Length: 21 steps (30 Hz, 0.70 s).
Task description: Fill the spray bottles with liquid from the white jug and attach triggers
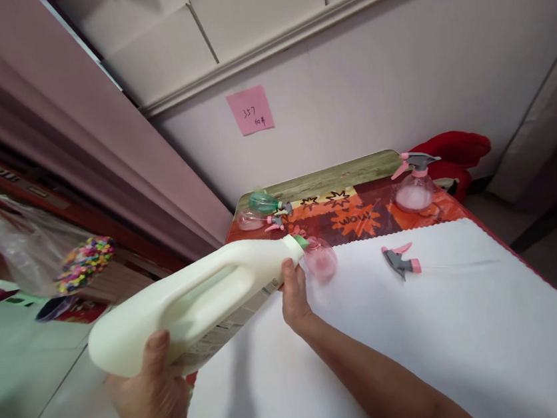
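Observation:
A large pale cream jug [205, 271] with a moulded handle and a green spout lies tilted in the air, neck toward the right. My left hand [151, 378] grips it near its base, thumb on the side. Around the neck, my right hand [295, 294] is closed, thumb uppermost. The spout meets the top of a round, clear pink spray bottle [321, 261] on the white mat; the exact contact is hard to make out. Pinkish-white liquid shows inside that bottle. A grey and pink trigger sprayer head [399, 262] with a thin tube lies to its right.
A pink spray bottle [414, 195] with its sprayer fitted stands at the table's back right. Lying at the back left are a green spray bottle [263, 202] and a clear pink one [249, 219]. A white mat [424, 340] covers the table's front. A plastic bag [21, 245] hangs left.

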Each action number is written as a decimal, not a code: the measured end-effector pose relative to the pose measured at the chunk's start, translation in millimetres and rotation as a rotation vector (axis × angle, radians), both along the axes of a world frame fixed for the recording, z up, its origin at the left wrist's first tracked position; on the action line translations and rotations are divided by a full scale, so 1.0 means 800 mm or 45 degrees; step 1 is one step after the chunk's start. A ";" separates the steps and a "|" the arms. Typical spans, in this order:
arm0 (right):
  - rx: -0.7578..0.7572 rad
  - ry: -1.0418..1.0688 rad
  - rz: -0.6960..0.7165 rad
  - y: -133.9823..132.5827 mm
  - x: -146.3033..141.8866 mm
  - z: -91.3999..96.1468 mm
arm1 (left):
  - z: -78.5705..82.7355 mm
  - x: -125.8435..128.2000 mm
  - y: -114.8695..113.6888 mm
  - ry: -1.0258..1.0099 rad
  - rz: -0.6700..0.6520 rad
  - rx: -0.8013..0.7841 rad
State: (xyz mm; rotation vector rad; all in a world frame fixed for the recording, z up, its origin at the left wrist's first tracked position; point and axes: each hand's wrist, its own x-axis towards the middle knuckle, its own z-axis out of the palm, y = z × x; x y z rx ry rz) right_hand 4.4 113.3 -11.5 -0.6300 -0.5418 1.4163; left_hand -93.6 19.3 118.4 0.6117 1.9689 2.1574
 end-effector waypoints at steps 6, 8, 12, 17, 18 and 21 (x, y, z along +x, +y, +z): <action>0.003 -0.031 -0.011 -0.001 0.000 0.000 | 0.000 -0.003 0.002 -0.004 -0.032 0.050; 0.001 -0.035 -0.021 -0.001 0.000 0.000 | -0.001 -0.005 0.002 -0.010 -0.020 0.052; -0.001 -0.029 -0.016 -0.001 0.001 0.002 | -0.002 -0.006 0.001 -0.020 -0.005 0.028; 0.002 -0.021 -0.004 -0.001 0.002 0.003 | -0.003 -0.007 0.002 -0.018 -0.004 0.057; 0.004 -0.020 -0.007 -0.001 0.001 0.003 | -0.003 -0.007 0.002 -0.019 -0.016 0.065; 0.015 -0.011 -0.019 -0.001 0.001 0.002 | -0.005 -0.008 0.002 -0.012 -0.045 0.067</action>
